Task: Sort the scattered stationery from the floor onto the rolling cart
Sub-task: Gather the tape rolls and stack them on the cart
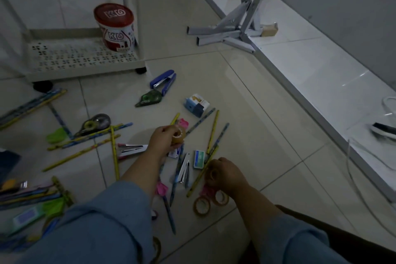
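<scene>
Amber tape roll (pixel 179 135) gripped in left hand (pixel 165 138), cart (pixel 85 66) lies up-left, nearer that hand; right hand (pixel 227 176) curled on 2nd roll (pixel 214 174), prob.

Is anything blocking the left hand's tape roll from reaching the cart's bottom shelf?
Nothing visible does. The left hand holds the tape roll above the floor; the blue stapler lies flat below the path. A red tin takes the right corner of the shelf.
</scene>
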Demonstrator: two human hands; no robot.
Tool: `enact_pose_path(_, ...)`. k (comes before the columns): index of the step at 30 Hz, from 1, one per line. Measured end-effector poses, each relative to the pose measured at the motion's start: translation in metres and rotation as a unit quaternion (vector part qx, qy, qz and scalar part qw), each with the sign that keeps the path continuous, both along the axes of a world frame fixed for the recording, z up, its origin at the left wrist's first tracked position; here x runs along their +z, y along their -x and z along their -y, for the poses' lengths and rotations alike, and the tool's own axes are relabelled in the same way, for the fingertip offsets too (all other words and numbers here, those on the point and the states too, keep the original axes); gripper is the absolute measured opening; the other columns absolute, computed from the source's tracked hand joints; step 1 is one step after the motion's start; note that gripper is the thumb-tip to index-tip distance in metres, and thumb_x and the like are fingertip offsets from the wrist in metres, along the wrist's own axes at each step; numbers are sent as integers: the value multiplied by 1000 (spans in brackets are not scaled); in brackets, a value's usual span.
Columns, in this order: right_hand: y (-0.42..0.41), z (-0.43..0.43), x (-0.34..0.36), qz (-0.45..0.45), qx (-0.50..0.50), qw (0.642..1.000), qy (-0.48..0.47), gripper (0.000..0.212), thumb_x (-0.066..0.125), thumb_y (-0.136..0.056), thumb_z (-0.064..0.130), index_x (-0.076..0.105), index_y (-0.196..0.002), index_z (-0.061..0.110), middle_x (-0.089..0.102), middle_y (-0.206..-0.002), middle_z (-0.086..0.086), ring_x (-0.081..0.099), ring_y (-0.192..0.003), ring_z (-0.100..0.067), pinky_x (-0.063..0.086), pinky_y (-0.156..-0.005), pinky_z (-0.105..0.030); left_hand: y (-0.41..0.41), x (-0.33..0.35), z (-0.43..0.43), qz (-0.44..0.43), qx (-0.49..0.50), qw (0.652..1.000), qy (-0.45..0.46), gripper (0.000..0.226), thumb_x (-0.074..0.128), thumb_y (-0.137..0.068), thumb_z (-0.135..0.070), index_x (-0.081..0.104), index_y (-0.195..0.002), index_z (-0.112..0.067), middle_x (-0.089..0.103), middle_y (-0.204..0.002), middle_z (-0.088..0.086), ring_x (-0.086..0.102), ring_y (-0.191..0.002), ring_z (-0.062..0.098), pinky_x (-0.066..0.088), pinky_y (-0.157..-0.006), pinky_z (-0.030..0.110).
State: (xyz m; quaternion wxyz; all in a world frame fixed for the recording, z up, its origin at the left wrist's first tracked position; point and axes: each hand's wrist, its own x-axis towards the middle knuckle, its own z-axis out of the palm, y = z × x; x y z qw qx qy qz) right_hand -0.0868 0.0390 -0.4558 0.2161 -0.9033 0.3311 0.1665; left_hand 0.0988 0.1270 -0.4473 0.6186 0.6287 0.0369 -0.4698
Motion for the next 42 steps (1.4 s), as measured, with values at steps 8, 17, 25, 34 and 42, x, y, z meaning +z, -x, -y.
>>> enact_pose_path(8, -73, -10, 35, 248, -103, 963, -38, 39, 75, -73, 20, 67, -111, 15, 66, -103, -12, 62, -95, -26, 47, -81, -29, -30, 31, -20, 33, 23, 999, -3, 34, 50, -96, -19, 46, -124, 0, 52, -117, 18, 58, -93, 28, 54, -67, 32)
enact_pose_path(17, -219, -21, 119, 475, -199, 794, -324, 25, 66, -83, 4, 66, -107, 10, 66, -89, -6, 65, -79, -19, 56, -66, -23, -95, 96, -47, 81, 147, 985, 41, 24, 48, -96, -16, 51, -115, -2, 57, -105, 18, 60, -83, 26, 53, -52, 24)
enact_pose_path(25, -327, -7, 211, 549, -99, 766, -320, 34, 73, -78, 11, 65, -110, 15, 64, -105, -7, 65, -99, -26, 57, -83, -39, -181, 189, -71, 205, 176, 961, 62, 21, 47, -95, -14, 52, -113, -3, 61, -92, 13, 60, -69, 20, 53, -48, 19)
enact_pose_path(34, -437, 22, 295, 359, 91, 926, 74, 35, 65, -82, 17, 55, -113, 7, 58, -114, -16, 57, -105, -30, 46, -81, -31, -249, 254, -51, 261, 196, 944, 40, 30, 51, -95, -25, 52, -114, -2, 59, -109, 18, 64, -76, 25, 50, -53, 24)
enact_pose_path(42, -470, 39, 254, 302, -17, 953, 14, 49, 52, -92, 9, 37, -138, 5, 41, -141, -11, 44, -125, -27, 33, -47, 2, -270, 254, -32, 339, 189, 921, -32, 25, 53, -92, -25, 56, -109, -6, 59, -109, 13, 58, -94, 27, 48, -76, 33)
